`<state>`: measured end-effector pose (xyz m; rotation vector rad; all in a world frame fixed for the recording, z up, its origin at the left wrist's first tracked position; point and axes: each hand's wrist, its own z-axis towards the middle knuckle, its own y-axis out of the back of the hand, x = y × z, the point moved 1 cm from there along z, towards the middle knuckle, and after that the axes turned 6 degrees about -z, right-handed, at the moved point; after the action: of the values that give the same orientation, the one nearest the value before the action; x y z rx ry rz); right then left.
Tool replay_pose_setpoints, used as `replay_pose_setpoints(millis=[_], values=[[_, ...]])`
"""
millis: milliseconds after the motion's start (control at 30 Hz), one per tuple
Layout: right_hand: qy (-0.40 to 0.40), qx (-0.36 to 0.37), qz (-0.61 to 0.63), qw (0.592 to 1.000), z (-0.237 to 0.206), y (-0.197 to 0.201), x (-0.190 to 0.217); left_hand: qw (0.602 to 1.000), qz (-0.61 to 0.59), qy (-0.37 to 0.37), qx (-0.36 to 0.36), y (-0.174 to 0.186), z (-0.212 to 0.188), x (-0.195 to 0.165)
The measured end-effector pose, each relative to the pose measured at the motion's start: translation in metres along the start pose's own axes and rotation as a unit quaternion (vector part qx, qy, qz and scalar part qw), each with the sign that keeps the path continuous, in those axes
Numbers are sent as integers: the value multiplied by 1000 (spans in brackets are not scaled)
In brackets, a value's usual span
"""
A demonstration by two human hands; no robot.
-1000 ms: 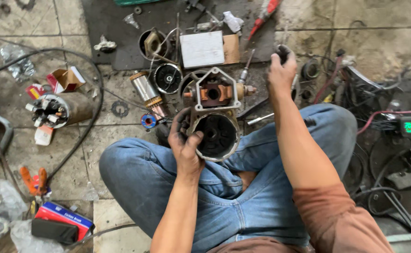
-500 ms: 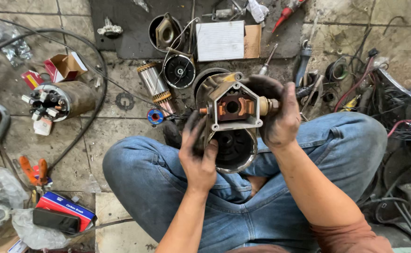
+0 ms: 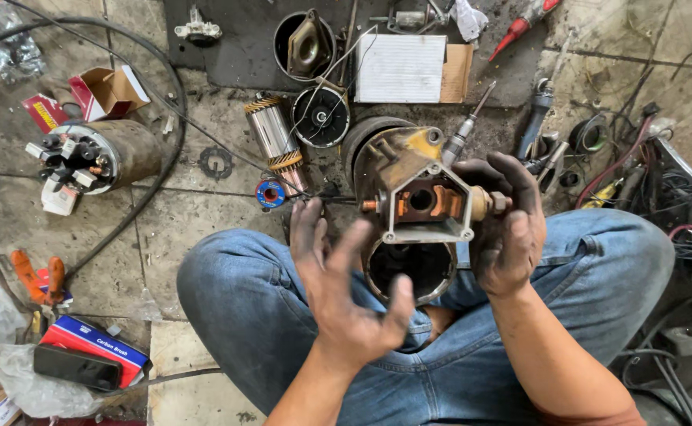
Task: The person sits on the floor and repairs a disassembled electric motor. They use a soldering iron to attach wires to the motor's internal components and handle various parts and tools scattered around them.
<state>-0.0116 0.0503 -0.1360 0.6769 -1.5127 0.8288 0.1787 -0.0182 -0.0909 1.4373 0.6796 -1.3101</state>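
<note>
I sit cross-legged on a tiled floor in blue jeans. My right hand, black with grease, grips a metal motor end frame with brush holders, held above my lap. Just below it, a dark round motor housing rests between my knees, its open bore facing up. My left hand hovers palm up beside the housing, fingers spread, holding nothing.
On the floor ahead lie a copper-wound armature, a round end cap, a dark cup, a white notepad and screwdrivers. Another motor body lies left, with a black cable, boxes and orange pliers. Wires clutter the right.
My right hand came back from the floor ahead and took hold of the end frame, lifting it closer. My left hand let go of the housing and opened.
</note>
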Motion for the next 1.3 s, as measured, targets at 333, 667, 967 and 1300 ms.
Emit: replay_pose_setpoints(millis=[333, 667, 967, 1300], values=[[1, 12, -44, 999, 0, -2, -16, 959, 120, -102, 235, 17, 77, -16], [16, 25, -58, 998, 1, -1, -15, 931, 157, -140, 298, 2, 99, -18], [22, 52, -65, 996, 0, 7, -14, 928, 168, -147, 298, -5, 100, -19], [26, 61, -44, 997, 1, 9, -17, 942, 138, -138, 272, -17, 97, -19]])
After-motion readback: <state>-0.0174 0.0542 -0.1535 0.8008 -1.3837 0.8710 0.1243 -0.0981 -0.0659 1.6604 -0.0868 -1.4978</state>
